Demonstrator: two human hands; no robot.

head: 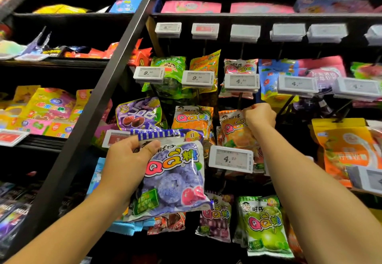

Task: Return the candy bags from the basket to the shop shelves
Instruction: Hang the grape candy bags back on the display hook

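Black shop shelves (115, 61), hanging candy bags (262, 220), price tags (230, 159)

Top-row price tags (245, 31) blurred blank

Black shelves (258, 15): candy bags (262, 222) hung on pegs.

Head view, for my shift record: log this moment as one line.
left hand: holds blue candy bag | right hand: grips orange candy bag at peg | basket: unseen
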